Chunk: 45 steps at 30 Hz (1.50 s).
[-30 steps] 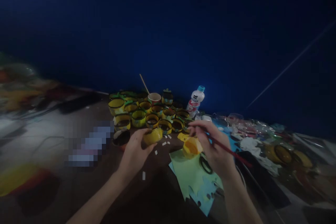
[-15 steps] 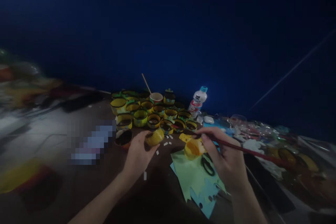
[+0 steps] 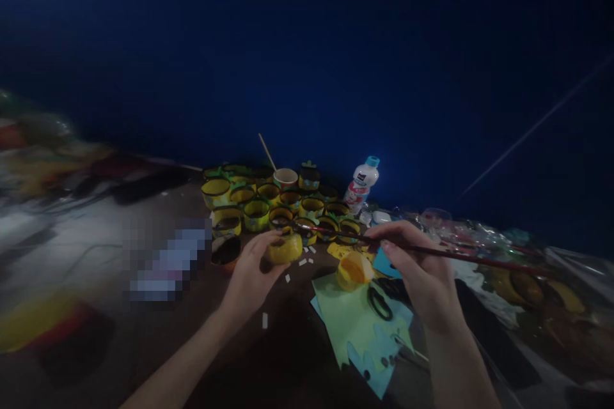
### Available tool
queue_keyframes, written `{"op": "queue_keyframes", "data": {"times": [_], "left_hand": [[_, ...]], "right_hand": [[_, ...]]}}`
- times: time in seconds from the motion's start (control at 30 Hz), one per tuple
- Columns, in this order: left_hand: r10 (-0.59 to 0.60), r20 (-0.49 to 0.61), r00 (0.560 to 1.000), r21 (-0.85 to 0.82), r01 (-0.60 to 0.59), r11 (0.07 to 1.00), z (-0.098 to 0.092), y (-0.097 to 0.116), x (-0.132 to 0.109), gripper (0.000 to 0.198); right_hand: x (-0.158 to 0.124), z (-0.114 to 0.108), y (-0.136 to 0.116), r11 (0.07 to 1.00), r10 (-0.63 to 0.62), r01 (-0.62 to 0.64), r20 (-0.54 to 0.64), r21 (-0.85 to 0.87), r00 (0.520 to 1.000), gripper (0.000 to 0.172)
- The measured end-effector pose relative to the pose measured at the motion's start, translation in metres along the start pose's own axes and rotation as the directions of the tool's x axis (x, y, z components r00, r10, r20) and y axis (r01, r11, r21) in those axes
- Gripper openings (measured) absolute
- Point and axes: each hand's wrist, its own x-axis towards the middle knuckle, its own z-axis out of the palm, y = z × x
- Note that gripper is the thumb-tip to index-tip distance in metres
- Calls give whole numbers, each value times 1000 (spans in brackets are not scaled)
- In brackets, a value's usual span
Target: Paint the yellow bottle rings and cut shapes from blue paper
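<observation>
My left hand (image 3: 249, 275) is closed round a small yellow painted pot (image 3: 286, 248) and holds it just above the dark table. My right hand (image 3: 417, 271) pinches a long red-handled paintbrush (image 3: 432, 250). The brush lies nearly level, and its tip reaches left to the rim of the yellow pot. Between my hands, a small container of yellow-orange paint (image 3: 352, 270) sits on a sheet of light green paper (image 3: 352, 326).
Several yellow and green painted pots (image 3: 268, 204) stand in rows behind my hands. Near them are a cup with a stick (image 3: 284, 177) and a white bottle with a blue cap (image 3: 362, 183). Black scissors (image 3: 378, 301) lie on the paper. Clutter fills the table's right side (image 3: 518, 275).
My right hand lifted the brush off the paint container and swung its tip left to the yellow pot. The left hand kept hold of the pot, almost still.
</observation>
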Motion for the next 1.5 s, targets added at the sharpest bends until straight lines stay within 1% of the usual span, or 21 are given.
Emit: {"op": "queue_keyframes", "data": {"times": [0.13,0.33,0.47,0.57,0.67,0.77,0.87,0.93,1.0,1.1,1.2,1.27,1.37,1.5], "left_hand": [[-116,59,992,-22,117,993,0,2,0,38],[-153,63,986,-79,157,984,-1,6,-1,41],[-169,110,979,-144,184,972,-4,9,0,38],[-158,132,979,-202,183,962,-5,9,0,37],[-143,155,978,-302,185,935,-5,8,1,37],[-148,181,972,-356,205,912,-5,7,1,38],[-182,165,969,-349,231,908,-4,7,1,39],[-213,149,966,-371,254,893,-4,7,1,41],[-230,156,961,-429,276,860,-4,7,1,43],[-254,183,950,-520,312,795,-5,7,3,46],[-276,226,934,-571,357,739,-7,7,5,47],[-271,263,926,-612,377,695,-7,8,6,45],[-266,290,919,-691,393,606,-8,7,7,45],[-283,305,910,-760,411,503,-7,4,7,48]], "right_hand": [[3,-1,8,999,-12,11,8,40,1000,11],[6,-1,15,997,-18,15,42,80,999,11],[7,-3,17,995,-17,11,60,95,998,10],[7,-7,16,996,-18,14,47,86,999,10],[9,-12,14,997,-15,13,31,82,999,11],[10,-16,12,993,-12,10,18,117,1000,13],[10,-14,13,981,-36,27,46,192,998,12],[10,-12,15,980,-39,23,77,199,996,12],[10,-12,18,986,-22,5,101,169,995,13],[12,-18,22,989,-15,1,93,147,996,13],[14,-26,26,983,-31,18,66,182,997,13],[14,-28,26,975,-49,33,68,218,996,13],[14,-27,24,974,-66,42,104,221,992,13],[12,-25,20,978,-30,0,140,207,990,13]]}}
